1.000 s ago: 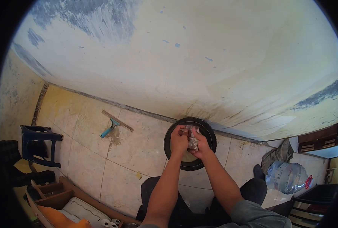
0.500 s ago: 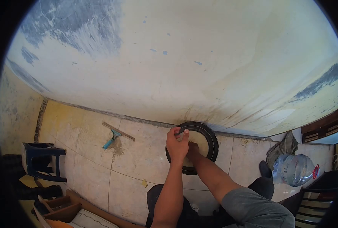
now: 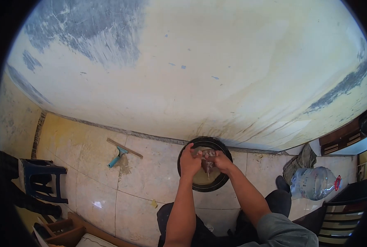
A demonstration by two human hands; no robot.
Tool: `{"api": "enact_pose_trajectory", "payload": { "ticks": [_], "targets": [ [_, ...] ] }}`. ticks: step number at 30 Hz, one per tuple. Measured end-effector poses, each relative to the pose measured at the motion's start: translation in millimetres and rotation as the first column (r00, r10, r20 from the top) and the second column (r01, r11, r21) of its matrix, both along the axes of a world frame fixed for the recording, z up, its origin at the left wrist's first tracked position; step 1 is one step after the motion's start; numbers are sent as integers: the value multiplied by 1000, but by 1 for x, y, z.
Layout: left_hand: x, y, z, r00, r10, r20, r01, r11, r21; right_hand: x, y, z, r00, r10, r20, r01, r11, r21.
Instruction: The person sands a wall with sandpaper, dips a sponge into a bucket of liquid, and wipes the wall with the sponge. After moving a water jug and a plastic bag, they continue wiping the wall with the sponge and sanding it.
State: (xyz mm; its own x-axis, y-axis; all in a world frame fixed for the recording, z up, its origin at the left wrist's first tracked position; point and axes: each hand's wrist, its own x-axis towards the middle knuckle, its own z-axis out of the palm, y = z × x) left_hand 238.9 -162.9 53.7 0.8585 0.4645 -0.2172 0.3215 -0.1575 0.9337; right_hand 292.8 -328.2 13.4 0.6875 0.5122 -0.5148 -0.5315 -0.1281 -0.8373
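The black round basin (image 3: 184, 181) is sitting on the pale tiled floor (image 3: 150, 177), its far rim lying right by the dark strip at the foot of the blotchy cream wall (image 3: 241, 82). Inside the rim, the cloudy beige liquid (image 3: 201, 178) is showing. Above it, the right hand (image 3: 222, 161) is pinching the wet, mottled grey-brown piece (image 3: 208, 161) between thumb and fingers, and the piece is hanging down within the basin's outline. The left hand (image 3: 190, 162) is curving in at the other side, fingers partly raised and thumb pointing towards the piece; whether it is gripping cannot be told.

To the left, bare tile is stretching between the basin and the teal-handled, wide-bladed scraper (image 3: 118, 157), which is lying flat beside a patch of beige residue (image 3: 123, 165). Farther left, the dark blue plastic stool (image 3: 45, 170) is standing near the side wall, and the open brown wooden box (image 3: 77, 231) is filling the near left corner. To the right, beyond more tile, the large clear plastic bottle (image 3: 313, 183) is lying on its side near the crumpled grey-green cloth (image 3: 299, 164).
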Motion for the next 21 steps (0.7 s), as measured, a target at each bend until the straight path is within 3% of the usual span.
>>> {"api": "enact_pose_trajectory", "payload": {
  "ticks": [2,5,7,8,9,10,11,12,14,15,17,18,20,21],
  "targets": [
    [-2,-5,-12,985,-149,-83,160,976,149,-12,6,3,988,-155,-4,154,979,133],
    [-5,1,-53,983,-154,-105,149,988,-47,-20,6,6,987,-162,-5,158,957,242],
    [0,11,-63,976,-190,-107,168,968,-186,-26,12,10,982,-161,96,129,954,272],
    [-4,8,-17,971,-211,-117,149,906,-396,-26,16,7,982,-181,57,155,938,312],
    [-4,9,-21,984,-148,-96,108,934,-340,-22,10,17,994,-98,38,93,990,110],
    [-3,14,-31,992,-110,-68,94,973,-213,-21,10,30,997,-46,55,40,994,101],
    [-4,21,-47,977,-128,168,82,963,258,-10,17,-3,944,95,316,-43,985,-169],
    [-3,23,-28,998,-60,15,52,946,321,14,34,-98,721,467,512,-179,839,-514],
    [5,27,-33,997,80,-2,-76,956,283,14,70,-178,656,729,195,-258,459,-850],
    [6,22,-21,997,73,21,-76,954,291,5,76,-170,633,769,88,-335,375,-864],
    [-1,12,4,994,97,44,-106,951,291,-6,76,-152,581,812,46,-398,333,-855],
    [4,16,-7,991,119,59,-131,943,305,-10,77,-153,556,831,35,-409,310,-858],
    [11,26,-44,999,-12,43,-4,936,352,-18,79,-143,498,867,36,-435,285,-854],
    [9,23,-30,999,-1,41,-14,934,358,-20,79,-134,475,879,48,-442,285,-850]
  ]
}}
